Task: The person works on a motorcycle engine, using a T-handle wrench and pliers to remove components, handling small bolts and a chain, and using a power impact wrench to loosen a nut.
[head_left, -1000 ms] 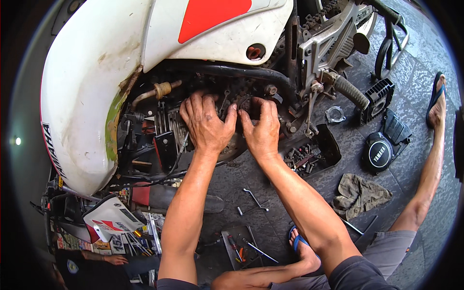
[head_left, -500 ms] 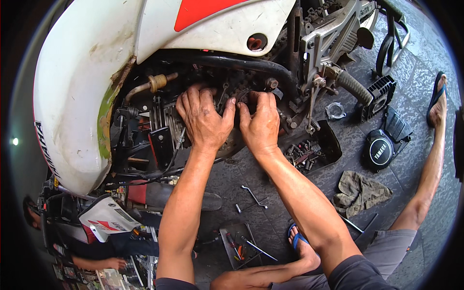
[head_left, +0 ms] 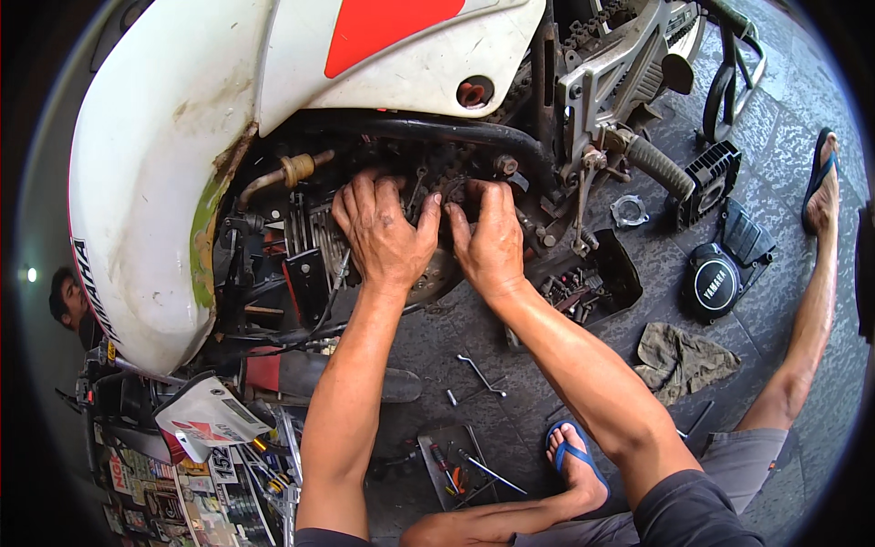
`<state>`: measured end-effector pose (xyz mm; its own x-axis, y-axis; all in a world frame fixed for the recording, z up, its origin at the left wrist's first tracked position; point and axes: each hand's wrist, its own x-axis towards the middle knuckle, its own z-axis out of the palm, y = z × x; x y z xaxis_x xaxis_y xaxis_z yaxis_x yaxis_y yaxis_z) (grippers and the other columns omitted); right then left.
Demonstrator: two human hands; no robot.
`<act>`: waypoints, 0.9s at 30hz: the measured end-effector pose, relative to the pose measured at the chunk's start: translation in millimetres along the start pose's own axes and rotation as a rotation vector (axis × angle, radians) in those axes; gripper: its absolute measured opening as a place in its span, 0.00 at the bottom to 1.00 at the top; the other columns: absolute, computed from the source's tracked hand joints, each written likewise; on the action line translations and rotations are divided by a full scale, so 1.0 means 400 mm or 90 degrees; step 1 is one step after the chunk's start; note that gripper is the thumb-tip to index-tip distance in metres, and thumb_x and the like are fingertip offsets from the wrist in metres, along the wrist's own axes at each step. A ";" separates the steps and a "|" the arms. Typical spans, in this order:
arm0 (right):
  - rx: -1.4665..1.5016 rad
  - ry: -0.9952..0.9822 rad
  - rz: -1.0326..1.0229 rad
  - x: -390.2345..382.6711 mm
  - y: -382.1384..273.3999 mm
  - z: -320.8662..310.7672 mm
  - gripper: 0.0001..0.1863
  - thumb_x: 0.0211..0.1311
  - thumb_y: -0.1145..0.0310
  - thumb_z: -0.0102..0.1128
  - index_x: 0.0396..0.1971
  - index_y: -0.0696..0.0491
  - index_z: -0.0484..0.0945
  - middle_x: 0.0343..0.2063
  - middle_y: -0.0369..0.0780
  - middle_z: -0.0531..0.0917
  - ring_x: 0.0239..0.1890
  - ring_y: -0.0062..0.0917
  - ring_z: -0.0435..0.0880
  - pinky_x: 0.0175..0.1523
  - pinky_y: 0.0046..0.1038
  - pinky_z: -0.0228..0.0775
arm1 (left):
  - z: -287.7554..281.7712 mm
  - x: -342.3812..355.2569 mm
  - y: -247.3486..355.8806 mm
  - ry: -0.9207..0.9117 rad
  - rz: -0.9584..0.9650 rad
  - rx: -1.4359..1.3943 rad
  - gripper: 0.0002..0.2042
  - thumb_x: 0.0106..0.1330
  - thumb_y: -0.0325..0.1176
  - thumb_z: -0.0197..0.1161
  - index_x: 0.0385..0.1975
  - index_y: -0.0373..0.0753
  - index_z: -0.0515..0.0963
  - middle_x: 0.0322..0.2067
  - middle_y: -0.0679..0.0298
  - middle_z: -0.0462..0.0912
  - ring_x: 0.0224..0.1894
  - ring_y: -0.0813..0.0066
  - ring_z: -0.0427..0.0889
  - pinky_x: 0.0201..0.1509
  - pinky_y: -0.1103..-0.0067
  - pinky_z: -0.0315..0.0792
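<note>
Both my hands reach into the open side of a motorcycle engine, below the white body panel. My left hand lies over the engine next to the finned cylinder, with its fingers curled and its thumb pointing inward. Close beside it, my right hand bends its fingers into the same dark cavity. The two thumbs are near each other but apart. Both hands look closed around parts inside; the fingertips and whatever they hold are hidden. A black frame tube runs just above the hands.
Right of my right forearm stands a black bin of small metal parts. A round black engine cover, a metal ring and a rag lie beyond. A wrench and a tool tray are below. Another person is far left.
My view has shifted slightly. Both hands stay at the engine, nearly in the same place. The other person at the left has moved upward, away from the parts display.
</note>
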<state>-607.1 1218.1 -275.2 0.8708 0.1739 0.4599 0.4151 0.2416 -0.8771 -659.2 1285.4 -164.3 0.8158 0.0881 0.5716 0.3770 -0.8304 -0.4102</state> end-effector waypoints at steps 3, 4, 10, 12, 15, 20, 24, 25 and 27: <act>0.117 0.040 0.072 0.005 0.001 -0.011 0.16 0.56 0.72 0.66 0.43 0.59 0.74 0.36 0.49 0.78 0.39 0.46 0.80 0.43 0.39 0.73 | -0.001 0.003 0.003 0.000 0.003 0.004 0.19 0.52 0.44 0.70 0.35 0.36 0.76 0.41 0.53 0.74 0.48 0.52 0.71 0.58 0.58 0.60; 0.099 0.058 0.091 0.006 0.004 -0.023 0.11 0.58 0.72 0.65 0.39 0.60 0.78 0.33 0.49 0.82 0.36 0.42 0.82 0.43 0.37 0.74 | -0.001 0.004 0.005 -0.001 0.007 0.003 0.19 0.52 0.44 0.69 0.35 0.36 0.76 0.41 0.53 0.74 0.48 0.52 0.71 0.58 0.58 0.60; 0.247 -0.026 0.352 0.056 0.032 -0.051 0.15 0.59 0.63 0.65 0.31 0.64 0.82 0.23 0.47 0.85 0.28 0.31 0.85 0.37 0.31 0.74 | -0.009 0.003 0.015 -0.043 0.005 0.021 0.29 0.43 0.49 0.74 0.38 0.32 0.75 0.45 0.48 0.71 0.51 0.48 0.69 0.61 0.56 0.58; 0.240 -0.062 0.388 0.075 0.002 -0.058 0.16 0.58 0.63 0.66 0.30 0.64 0.82 0.22 0.47 0.85 0.27 0.30 0.85 0.36 0.31 0.74 | -0.008 0.000 0.010 -0.066 0.007 0.037 0.32 0.41 0.50 0.75 0.40 0.31 0.74 0.46 0.47 0.70 0.53 0.47 0.68 0.63 0.55 0.57; 0.239 -0.100 0.440 0.090 0.002 -0.061 0.17 0.56 0.61 0.68 0.28 0.64 0.82 0.21 0.46 0.85 0.26 0.27 0.84 0.35 0.30 0.74 | 0.000 -0.003 0.011 -0.093 0.017 0.069 0.36 0.39 0.50 0.76 0.44 0.31 0.72 0.49 0.46 0.69 0.55 0.46 0.66 0.65 0.54 0.56; 0.239 -0.118 0.438 0.105 0.010 -0.057 0.14 0.59 0.65 0.68 0.27 0.63 0.79 0.16 0.37 0.79 0.15 0.17 0.75 0.20 0.22 0.65 | 0.009 -0.005 0.011 -0.070 0.048 0.090 0.35 0.41 0.49 0.75 0.44 0.32 0.69 0.49 0.47 0.69 0.54 0.47 0.67 0.63 0.51 0.58; 0.232 -0.140 0.454 0.118 0.006 -0.058 0.11 0.59 0.68 0.64 0.28 0.63 0.79 0.17 0.37 0.78 0.14 0.19 0.74 0.20 0.24 0.66 | 0.008 -0.004 0.009 -0.077 0.055 0.095 0.34 0.41 0.48 0.75 0.44 0.32 0.69 0.48 0.47 0.70 0.53 0.47 0.67 0.62 0.51 0.58; 0.231 -0.141 0.457 0.122 0.007 -0.063 0.11 0.59 0.68 0.64 0.28 0.63 0.79 0.17 0.37 0.78 0.14 0.19 0.74 0.20 0.24 0.66 | 0.010 -0.004 0.008 -0.072 0.061 0.087 0.34 0.42 0.48 0.75 0.44 0.32 0.69 0.48 0.48 0.70 0.53 0.47 0.67 0.62 0.51 0.59; 0.292 -0.175 0.489 0.128 0.003 -0.072 0.10 0.60 0.70 0.63 0.28 0.63 0.79 0.17 0.36 0.78 0.14 0.19 0.73 0.19 0.24 0.65 | 0.010 -0.005 0.005 -0.072 0.066 0.080 0.33 0.42 0.47 0.75 0.44 0.32 0.69 0.48 0.48 0.70 0.53 0.48 0.68 0.62 0.51 0.59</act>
<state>-554.3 1200.0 -256.6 0.7456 0.6480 -0.1553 -0.4438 0.3090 -0.8411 -658.2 1285.6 -169.1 0.8946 0.0729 0.4409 0.3346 -0.7633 -0.5526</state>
